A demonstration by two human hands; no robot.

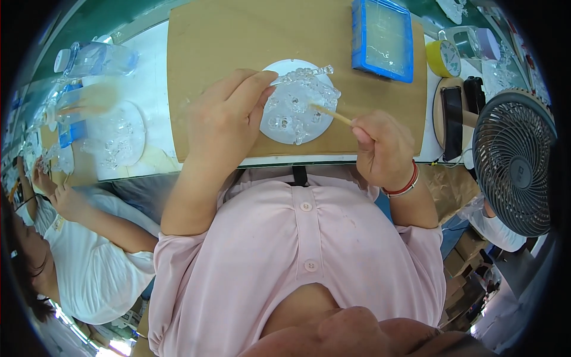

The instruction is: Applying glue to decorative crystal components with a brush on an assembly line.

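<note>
My left hand (229, 113) pinches a small clear plastic piece (303, 72) over the upper part of a round white plate (291, 63). Several more clear plastic pieces (295, 102) lie clustered on that plate. In my right hand (383, 146) is a thin wooden stick (333, 114), gripped near its lower right end. Its other tip points left, over the pieces on the plate; whether it touches one I cannot tell. The plate rests on a brown cardboard sheet (226, 41).
A blue-rimmed tray (388, 38) stands on the cardboard's upper right. Beside it are a yellow tape roll (443, 58), a black phone-like object (452, 122) and a dark fan (516, 166). At left are a clear bottle (98, 58), another plate (135, 128) and a co-worker (98, 256).
</note>
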